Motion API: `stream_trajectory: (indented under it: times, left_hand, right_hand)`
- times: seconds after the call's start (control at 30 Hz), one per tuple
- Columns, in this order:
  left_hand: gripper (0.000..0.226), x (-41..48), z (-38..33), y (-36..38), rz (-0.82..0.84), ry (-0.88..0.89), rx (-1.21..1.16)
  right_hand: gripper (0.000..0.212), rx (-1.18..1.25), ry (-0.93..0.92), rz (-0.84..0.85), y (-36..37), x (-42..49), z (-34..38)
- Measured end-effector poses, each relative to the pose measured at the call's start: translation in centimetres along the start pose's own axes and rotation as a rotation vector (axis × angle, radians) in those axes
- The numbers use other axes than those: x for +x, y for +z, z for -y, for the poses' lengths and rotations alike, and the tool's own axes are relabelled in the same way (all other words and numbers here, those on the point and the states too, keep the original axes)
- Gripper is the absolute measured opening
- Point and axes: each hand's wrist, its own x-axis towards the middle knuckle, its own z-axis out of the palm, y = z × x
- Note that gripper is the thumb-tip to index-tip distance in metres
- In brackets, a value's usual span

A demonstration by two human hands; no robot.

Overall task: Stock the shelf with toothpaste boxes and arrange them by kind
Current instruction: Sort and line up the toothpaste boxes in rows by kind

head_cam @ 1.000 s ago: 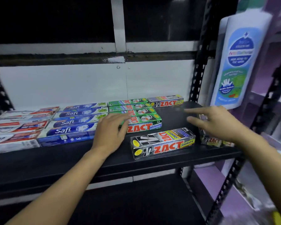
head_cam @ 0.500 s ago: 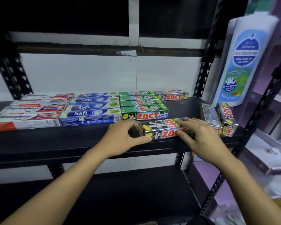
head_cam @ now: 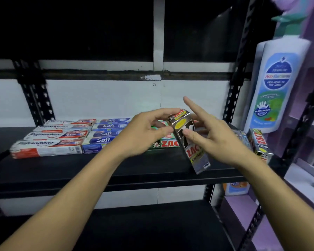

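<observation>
We hold the silver Zact box [head_cam: 192, 140] tilted above the shelf [head_cam: 116, 167] front: left hand [head_cam: 143, 134] pinches its top end, right hand [head_cam: 212, 140] grips its middle w/ index finger pointing up.

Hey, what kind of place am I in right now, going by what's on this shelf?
Most likely a small shop or its stockroom. Boxed toothpaste lies sorted by brand on a black metal shelf: Pepsodent boxes, Safi boxes. A large body wash bottle stands on the next rack.
</observation>
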Motion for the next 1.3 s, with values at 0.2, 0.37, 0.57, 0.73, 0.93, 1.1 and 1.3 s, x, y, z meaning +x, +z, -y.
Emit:
stream_trajectory:
  times: [0.2, 0.37, 0.57, 0.73, 0.93, 1.1, 1.3]
  left_hand:
    - [0.032, 0.8, 0.1, 3.0, -0.310, 0.005, -0.115]
    - [0.049, -0.7, 2.2, 6.8, -0.208, 0.019, 0.071]
    - [0.083, -2.4, 5.6, 8.4, -0.064, -0.040, 0.371]
    - [0.061, -2.3, 7.0, 8.1, -0.035, -0.098, 0.323]
    - [0.060, -2.1, 7.3, 7.3, 0.006, -0.116, 0.294]
    - [0.058, -2.6, 7.4, 6.7, 0.026, -0.089, 0.292]
    - [0.060, -2.4, 7.5, 6.4, -0.004, -0.048, 0.273]
  right_hand:
    - [0.042, 0.197, 0.037, -0.171, -0.1, 0.4, -1.1]
    - [0.034, 0.455, 0.266, -0.437, 1.3, -0.6, -2.5]
    - [0.041, 0.240, 0.517, -0.500, 0.2, -2.6, -5.1]
    - [0.070, -0.368, 0.484, -0.173, 0.1, -4.7, -7.1]
    - [0.071, -0.515, 0.143, 0.239, 2.1, -4.5, -8.0]
    - [0.071, -0.480, 0.158, 0.314, 1.7, -3.3, -8.7]
    - [0.066, -0.503, 0.121, 0.338, 0.7, -2.1, -8.6]
